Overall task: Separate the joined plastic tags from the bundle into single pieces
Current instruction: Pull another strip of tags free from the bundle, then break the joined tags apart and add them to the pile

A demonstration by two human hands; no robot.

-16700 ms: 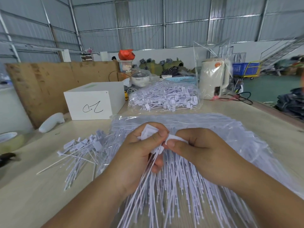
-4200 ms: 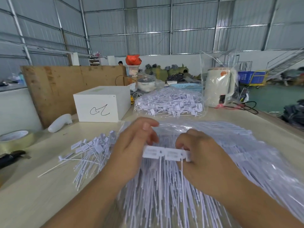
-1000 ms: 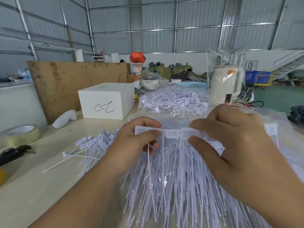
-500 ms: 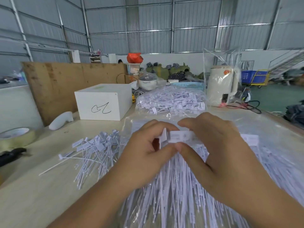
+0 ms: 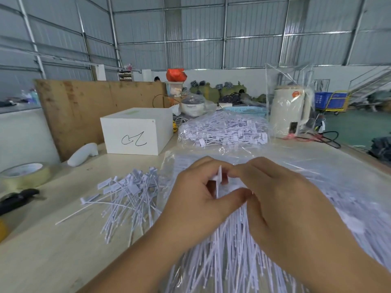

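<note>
The tags (image 5: 220,180) held between the two hands are white, and so are their long thin tails. The loose pile of tags (image 5: 129,197) is white too. The bag (image 5: 222,132) further back is see-through, with white tags seen inside it. The table (image 5: 42,250) is a pale cream colour. The box (image 5: 135,132) is white, with a black scribble drawn on its front. The roll of tape (image 5: 23,176) is a dull yellow-brown. The board (image 5: 84,106) is brown wood. The kettle (image 5: 289,115) is cream with an orange sticker. The crate (image 5: 325,100) is blue. The walls are grey with stripes.
</note>
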